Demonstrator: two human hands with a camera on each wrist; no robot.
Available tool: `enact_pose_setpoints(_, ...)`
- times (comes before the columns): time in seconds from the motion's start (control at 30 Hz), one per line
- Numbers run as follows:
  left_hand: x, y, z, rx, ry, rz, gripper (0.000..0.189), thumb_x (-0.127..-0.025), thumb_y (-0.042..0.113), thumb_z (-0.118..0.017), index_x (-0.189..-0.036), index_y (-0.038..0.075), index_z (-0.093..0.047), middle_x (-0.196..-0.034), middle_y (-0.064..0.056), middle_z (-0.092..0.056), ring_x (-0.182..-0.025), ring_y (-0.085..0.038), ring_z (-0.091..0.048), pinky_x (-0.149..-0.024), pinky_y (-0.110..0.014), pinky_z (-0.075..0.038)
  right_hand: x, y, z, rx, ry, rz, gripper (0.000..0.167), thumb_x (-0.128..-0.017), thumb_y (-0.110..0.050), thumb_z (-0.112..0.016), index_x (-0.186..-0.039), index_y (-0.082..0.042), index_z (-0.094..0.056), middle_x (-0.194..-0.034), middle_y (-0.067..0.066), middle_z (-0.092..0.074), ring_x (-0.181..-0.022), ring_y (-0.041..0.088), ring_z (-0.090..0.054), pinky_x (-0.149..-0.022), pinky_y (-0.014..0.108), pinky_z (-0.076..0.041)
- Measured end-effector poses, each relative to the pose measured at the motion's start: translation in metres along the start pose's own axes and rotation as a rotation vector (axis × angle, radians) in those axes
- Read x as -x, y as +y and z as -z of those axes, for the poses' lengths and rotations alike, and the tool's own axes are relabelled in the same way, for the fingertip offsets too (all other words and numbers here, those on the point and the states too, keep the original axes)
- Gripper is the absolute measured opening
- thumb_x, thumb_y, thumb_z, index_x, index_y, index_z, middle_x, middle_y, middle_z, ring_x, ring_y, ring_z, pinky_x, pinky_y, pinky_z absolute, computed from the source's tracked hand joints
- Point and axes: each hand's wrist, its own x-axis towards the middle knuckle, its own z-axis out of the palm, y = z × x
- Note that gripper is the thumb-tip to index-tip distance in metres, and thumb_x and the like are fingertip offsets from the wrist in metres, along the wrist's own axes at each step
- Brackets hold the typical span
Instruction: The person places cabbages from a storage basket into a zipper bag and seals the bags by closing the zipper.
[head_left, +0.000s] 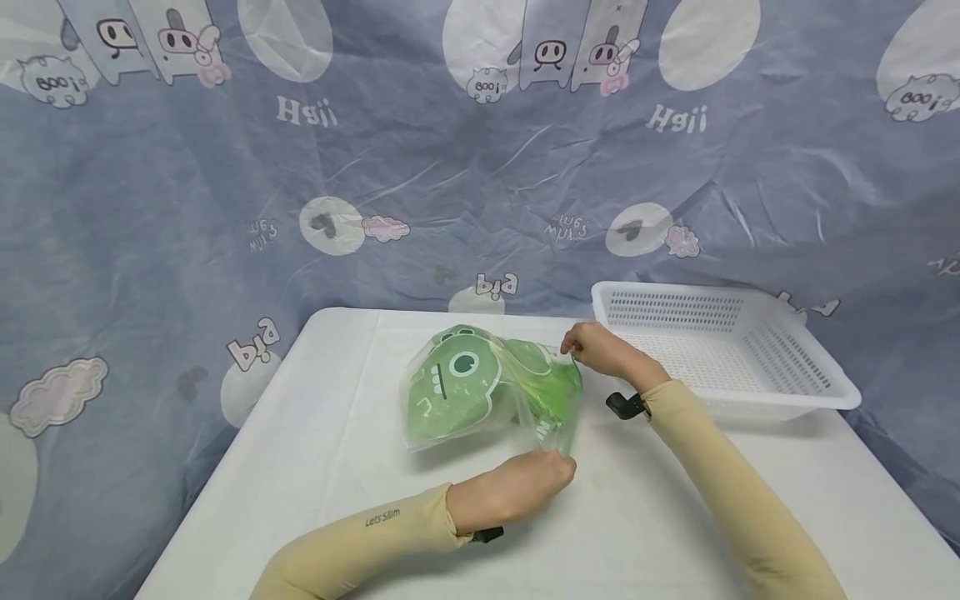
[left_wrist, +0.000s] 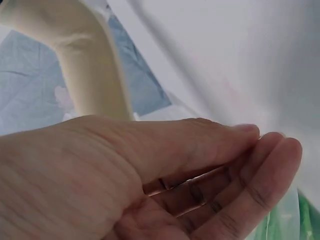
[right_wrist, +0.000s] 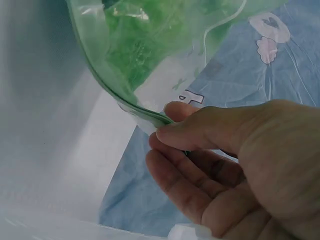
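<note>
A green plush toy (head_left: pixel 450 383) with a cartoon face lies inside a clear plastic bag (head_left: pixel 536 379) on the table. The bag's mouth faces right, with a green strip along its edge. My right hand (head_left: pixel 603 348) pinches the far corner of that edge between thumb and fingers; the right wrist view shows the green edge strip (right_wrist: pixel 117 97) running into the grip. At the near corner, my left hand (head_left: pixel 517 492) pinches the bag's edge. In the left wrist view, thumb and fingertips meet and a bit of the bag (left_wrist: pixel 272 225) shows below them.
A white perforated plastic basket (head_left: pixel 787 392) stands at the table's right rear, just beyond the right hand. White cloth covers the table (head_left: pixel 330 433). A blue-grey printed curtain (head_left: pixel 420 167) hangs behind it.
</note>
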Motion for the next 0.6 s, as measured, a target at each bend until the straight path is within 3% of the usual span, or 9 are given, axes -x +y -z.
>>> enact_pose_setpoints(0.1, -0.002, 0.001, -0.004, 0.0, 0.016, -0.005, 0.015, -0.085, 0.0, -0.065, -0.08, 0.013, -0.06, -0.07, 0.003, -0.064, -0.053, 0.001, -0.042, -0.045, -0.013, -0.038, -0.001, -0.002, -0.001, 0.025, -0.002, -0.003, 0.03, -0.088, 0.01, -0.047, -0.106, 0.001, -0.07, -0.108, 0.018, -0.066, -0.093, 0.027, -0.064, -0.072, 0.034, -0.053)
enact_pose_setpoints(0.2, -0.004, 0.0, -0.005, 0.043, 0.004, -0.002, 0.013, -0.085, 0.001, -0.066, -0.083, 0.013, -0.061, -0.072, 0.003, -0.065, -0.055, 0.0, -0.05, -0.046, -0.013, -0.041, -0.002, -0.004, -0.002, 0.036, -0.016, -0.011, 0.026, -0.09, 0.005, -0.051, -0.109, 0.002, -0.069, -0.111, 0.019, -0.067, -0.099, 0.031, -0.065, -0.078, 0.038, -0.054)
enact_pose_setpoints(0.33, -0.007, -0.007, 0.001, 0.203, -0.067, 0.003, 0.008, -0.087, 0.008, -0.068, -0.091, 0.012, -0.062, -0.08, 0.003, -0.067, -0.064, -0.002, -0.06, -0.052, -0.011, -0.044, 0.0, -0.005, -0.002, 0.033, -0.054, -0.003, 0.024, -0.095, -0.007, -0.056, -0.115, 0.0, -0.066, -0.114, 0.016, -0.068, -0.109, 0.034, -0.063, -0.089, 0.046, -0.053)
enact_pose_setpoints(0.43, -0.01, -0.017, 0.009, 0.347, -0.089, 0.002, 0.005, -0.09, 0.012, -0.067, -0.092, 0.01, -0.063, -0.083, 0.004, -0.067, -0.066, 0.0, -0.057, -0.056, -0.01, -0.042, 0.006, -0.007, 0.001, -0.001, -0.046, 0.007, 0.025, -0.098, -0.013, -0.054, -0.118, -0.003, -0.066, -0.116, 0.014, -0.068, -0.11, 0.033, -0.063, -0.091, 0.046, -0.052)
enact_pose_setpoints(0.6, -0.008, -0.041, 0.032, 0.495, 0.037, 0.009, 0.011, -0.096, 0.015, -0.06, -0.089, 0.01, -0.066, -0.072, 0.007, -0.06, -0.058, 0.003, -0.045, -0.054, -0.008, -0.038, 0.026, -0.016, 0.016, -0.077, 0.097, -0.008, 0.032, -0.102, -0.026, -0.048, -0.126, -0.01, -0.064, -0.126, 0.011, -0.065, -0.118, 0.033, -0.06, -0.097, 0.05, -0.048)
